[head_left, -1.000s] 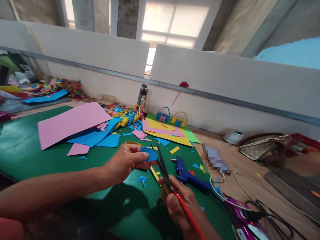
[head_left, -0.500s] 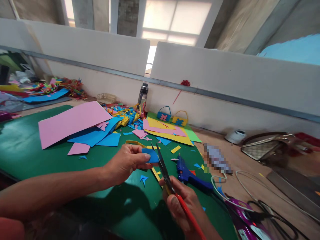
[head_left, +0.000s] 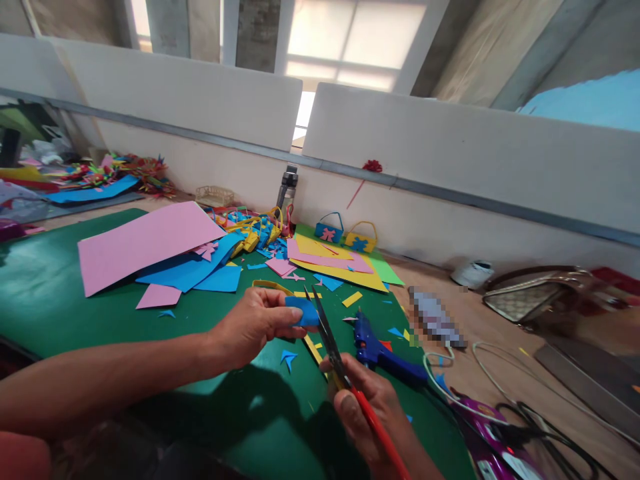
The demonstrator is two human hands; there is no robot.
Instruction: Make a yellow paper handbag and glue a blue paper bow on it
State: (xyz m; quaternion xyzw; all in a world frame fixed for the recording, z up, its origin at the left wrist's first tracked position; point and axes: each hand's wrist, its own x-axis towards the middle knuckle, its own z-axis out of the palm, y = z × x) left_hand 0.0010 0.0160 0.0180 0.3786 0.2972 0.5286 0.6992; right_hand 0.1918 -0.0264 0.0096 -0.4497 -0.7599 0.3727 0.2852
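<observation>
Between thumb and fingers, my left hand [head_left: 260,323] pinches a small blue piece of craft foam or paper [head_left: 304,312]. My right hand [head_left: 367,400] is closed around red-handled scissors [head_left: 330,339], whose dark blades are parted and lie at the right edge of the blue piece. Beneath the hands, a yellow strip [head_left: 313,348] rests on the green mat [head_left: 215,413]. Small blue scraps [head_left: 289,360] lie on the mat just below my left hand. A blue glue gun [head_left: 385,357] lies to the right of the scissors.
Pink sheets [head_left: 150,243] and blue sheets [head_left: 187,270] lie at left. Behind them is a heap of yellow and blue pieces [head_left: 255,233]. Two small decorated bags [head_left: 360,240] stand near the wall beside a bottle [head_left: 287,190]. Cables and a purple power strip [head_left: 483,427] are at right.
Hardly anything differs. The view has shifted very slightly; both hands keep the same hold, with the scissor blades still parted at the blue piece.
</observation>
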